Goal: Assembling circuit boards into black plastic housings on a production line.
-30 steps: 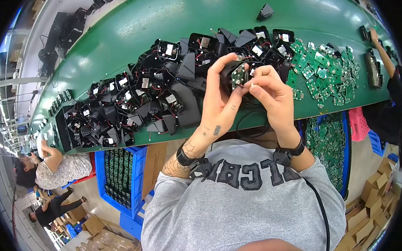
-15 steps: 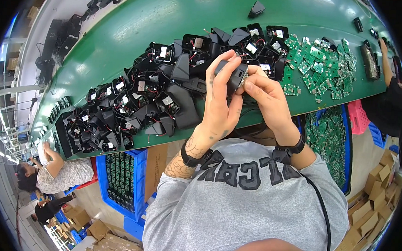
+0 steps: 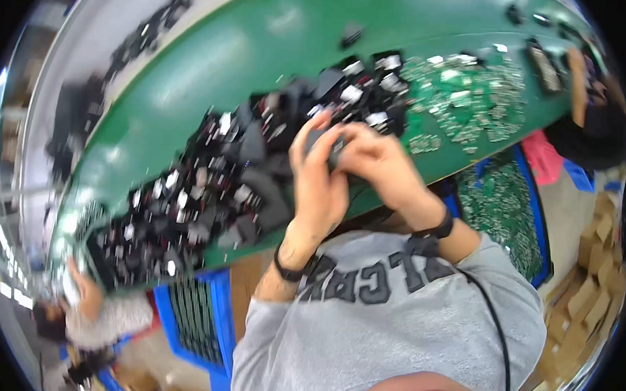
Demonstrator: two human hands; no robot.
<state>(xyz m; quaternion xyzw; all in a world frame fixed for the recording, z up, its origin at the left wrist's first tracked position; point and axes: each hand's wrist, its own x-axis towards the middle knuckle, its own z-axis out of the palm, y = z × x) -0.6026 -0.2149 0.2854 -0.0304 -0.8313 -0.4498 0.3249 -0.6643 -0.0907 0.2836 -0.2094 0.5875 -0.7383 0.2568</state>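
Above the table's near edge, my left hand (image 3: 320, 174) is closed around a small black plastic housing (image 3: 335, 146). My right hand (image 3: 386, 169) is closed at the housing's right side, its fingertips pressed against it. Motion blur and the fingers hide much of the part. Just beyond and to the left of my hands lies a large pile of black plastic housings (image 3: 255, 146), many with white pieces and thin red wires. Green circuit boards (image 3: 467, 97) are heaped to the right of it.
The green table (image 3: 169, 96) curves across the view. Below its edge stand a blue crate (image 3: 225, 311) of boards at left and a blue-rimmed bin (image 3: 539, 207) of boards at right. Two people (image 3: 108, 319) (image 3: 596, 136) sit at the table's ends. Cardboard boxes (image 3: 583, 302) stand at lower right.
The view has swung and blurred. Both hands, with the housing between them, appear lower and slightly left in the picture. The housing is now more covered by my fingers.
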